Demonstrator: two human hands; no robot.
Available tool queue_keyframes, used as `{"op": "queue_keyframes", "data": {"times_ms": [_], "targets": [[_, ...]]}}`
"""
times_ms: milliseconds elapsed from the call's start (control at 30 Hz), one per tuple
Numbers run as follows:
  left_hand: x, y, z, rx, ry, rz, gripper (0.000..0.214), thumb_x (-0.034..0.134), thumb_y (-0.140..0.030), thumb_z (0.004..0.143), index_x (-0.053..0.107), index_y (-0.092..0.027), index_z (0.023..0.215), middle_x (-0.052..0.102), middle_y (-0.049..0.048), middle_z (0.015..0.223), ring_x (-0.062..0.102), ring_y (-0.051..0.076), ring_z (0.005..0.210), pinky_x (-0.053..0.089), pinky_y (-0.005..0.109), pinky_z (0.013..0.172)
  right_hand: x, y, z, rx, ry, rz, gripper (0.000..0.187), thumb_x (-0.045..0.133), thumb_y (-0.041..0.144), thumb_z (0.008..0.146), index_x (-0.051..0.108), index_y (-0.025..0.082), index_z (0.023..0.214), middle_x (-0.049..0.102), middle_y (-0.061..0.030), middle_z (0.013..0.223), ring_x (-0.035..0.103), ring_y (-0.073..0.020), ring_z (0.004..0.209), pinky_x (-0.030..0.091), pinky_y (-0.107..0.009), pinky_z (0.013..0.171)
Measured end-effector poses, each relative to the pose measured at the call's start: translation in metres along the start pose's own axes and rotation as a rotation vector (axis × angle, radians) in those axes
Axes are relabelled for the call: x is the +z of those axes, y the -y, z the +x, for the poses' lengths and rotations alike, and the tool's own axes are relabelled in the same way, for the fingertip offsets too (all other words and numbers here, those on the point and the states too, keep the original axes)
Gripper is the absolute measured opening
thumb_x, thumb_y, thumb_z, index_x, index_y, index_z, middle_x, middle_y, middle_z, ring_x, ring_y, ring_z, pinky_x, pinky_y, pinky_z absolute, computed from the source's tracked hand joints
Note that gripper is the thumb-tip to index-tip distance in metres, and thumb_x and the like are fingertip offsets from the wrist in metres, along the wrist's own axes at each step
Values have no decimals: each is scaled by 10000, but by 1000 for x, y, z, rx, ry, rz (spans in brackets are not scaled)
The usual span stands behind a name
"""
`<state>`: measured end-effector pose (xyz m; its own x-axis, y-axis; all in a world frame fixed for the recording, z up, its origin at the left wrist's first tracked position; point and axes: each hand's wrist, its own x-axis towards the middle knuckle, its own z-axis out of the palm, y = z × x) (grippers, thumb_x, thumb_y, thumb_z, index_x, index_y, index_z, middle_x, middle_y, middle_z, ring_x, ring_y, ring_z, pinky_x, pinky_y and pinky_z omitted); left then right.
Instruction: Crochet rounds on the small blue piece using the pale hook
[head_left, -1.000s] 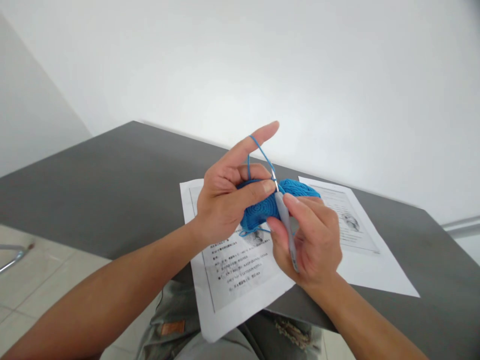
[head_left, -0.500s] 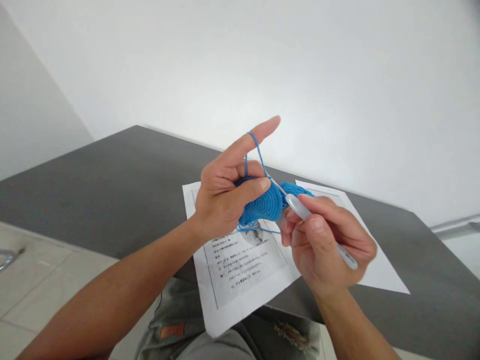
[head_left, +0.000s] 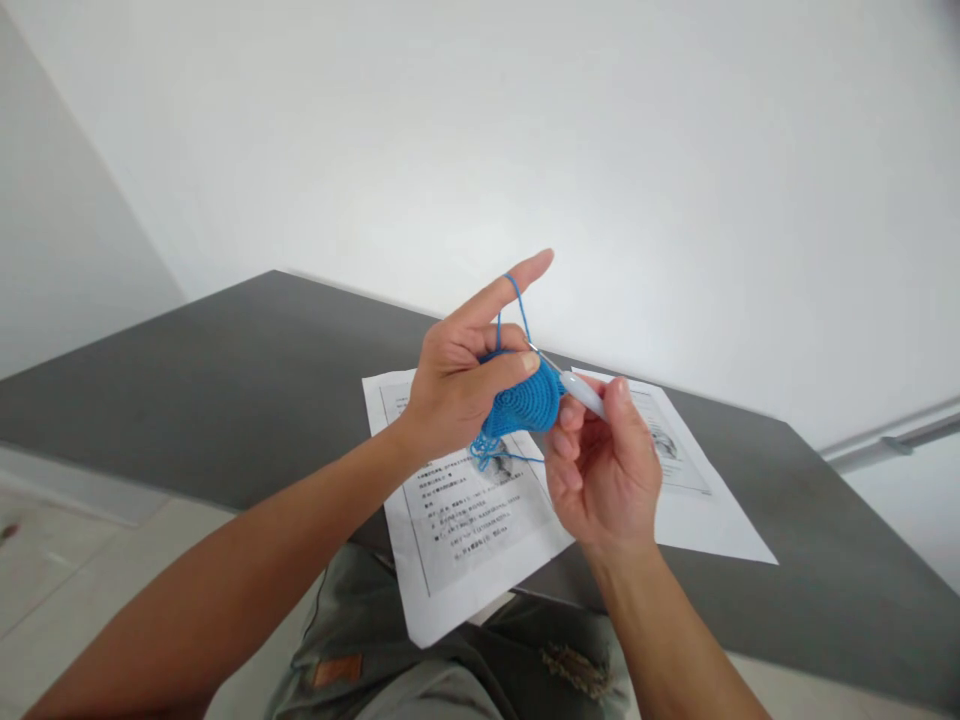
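My left hand (head_left: 461,385) pinches a blue crocheted piece (head_left: 525,408) between thumb and middle fingers. Its forefinger points up with a strand of blue yarn (head_left: 516,300) looped over it. My right hand (head_left: 604,470) is closed on a grey-handled crochet hook (head_left: 581,392), palm turned toward me. The hook's metal tip sits at the top edge of the blue piece, against the yarn. Loose yarn ends hang below the piece. Both hands are raised above the table.
A dark grey table (head_left: 225,380) lies under the hands, with two printed paper sheets, one (head_left: 457,530) overhanging the near edge and one (head_left: 697,490) to its right. White walls stand behind. My lap in grey trousers (head_left: 375,660) is below the table edge.
My right hand has turned over, from knuckles-up to palm facing me, swinging the hook's handle from pointing down to pointing right. The left hand kept its hold on the blue piece.
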<state>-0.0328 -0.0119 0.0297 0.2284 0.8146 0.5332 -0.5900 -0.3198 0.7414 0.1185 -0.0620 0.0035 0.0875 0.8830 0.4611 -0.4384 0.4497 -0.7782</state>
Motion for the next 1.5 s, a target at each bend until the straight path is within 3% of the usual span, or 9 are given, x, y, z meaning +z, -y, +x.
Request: {"op": "queue_keyframes", "data": {"times_ms": [200, 433, 633, 833, 967, 1133, 1267, 1400, 1500], "targets": [[13, 1, 21, 139, -50, 159, 673, 773, -144, 849, 714, -253, 1511, 618, -30, 668, 396, 101, 495, 376, 227, 446, 14, -9, 9, -561, -260, -549, 165, 710, 385, 1052, 798, 246, 1066, 700, 30, 768, 592, -97, 511, 485, -229, 450], [16, -1, 31, 115, 17, 21, 722, 807, -113, 805, 713, -237, 1510, 644, -22, 693, 430, 98, 555, 376, 223, 501, 4, -4, 19, -1127, -92, -1227, 400, 699, 146, 1035, 684, 254, 1420, 795, -78, 1070, 737, -222, 928, 643, -371, 792], [11, -12, 32, -46, 92, -108, 882, 903, -174, 744, 621, -169, 1579, 610, -39, 628, 441, 89, 477, 351, 226, 448, 5, -1, 12, -1137, -75, -1239, 596, 746, 179, 1017, 595, 280, 1584, 799, -92, 1130, 740, -249, 962, 659, -398, 796], [6, -14, 28, -74, 112, -162, 853, 910, -173, 767, 630, -219, 1571, 643, -33, 652, 477, 88, 470, 374, 218, 454, 12, 0, 6, -1012, -121, -1076, 497, 791, 208, 996, 716, 338, 1470, 803, -66, 1139, 755, -240, 1005, 663, -410, 827], [5, -15, 23, -58, 106, -150, 907, 900, -144, 772, 582, -233, 1618, 655, -41, 655, 557, 120, 490, 462, 239, 479, 14, 0, 14, -566, -125, -483, 170, 761, 383, 1027, 876, 301, 1121, 785, -29, 930, 716, -160, 763, 617, -321, 663], [2, -14, 22, -82, 118, -153, 885, 892, -143, 776, 599, -229, 1607, 651, -46, 657, 540, 102, 473, 470, 235, 481, 9, -3, 22, -171, -36, -71, 370, 707, 565, 1027, 873, 237, 980, 664, 3, 675, 565, -107, 572, 493, -222, 483], [2, -11, 25, -117, 91, -175, 954, 889, -138, 753, 552, -209, 1642, 628, -61, 620, 496, 96, 443, 427, 225, 445, 6, -5, 12, -488, -121, -381, 174, 744, 364, 1039, 867, 308, 1147, 757, -18, 884, 668, -133, 684, 575, -283, 590], [1, -11, 26, -144, 104, -221, 977, 908, -121, 741, 550, -206, 1646, 641, -47, 621, 475, 86, 464, 383, 197, 440, 2, -2, -1, -935, -16, -1002, 497, 808, 110, 961, 772, 358, 1390, 759, -36, 1045, 704, -172, 901, 611, -333, 742], [-2, -11, 25, -199, 173, -278, 962, 877, -109, 760, 537, -192, 1656, 652, -41, 616, 456, 74, 455, 371, 172, 434, 2, 0, -5, -963, -9, -1003, 524, 809, 117, 968, 746, 368, 1424, 751, -34, 1058, 700, -174, 923, 611, -339, 759]]}}
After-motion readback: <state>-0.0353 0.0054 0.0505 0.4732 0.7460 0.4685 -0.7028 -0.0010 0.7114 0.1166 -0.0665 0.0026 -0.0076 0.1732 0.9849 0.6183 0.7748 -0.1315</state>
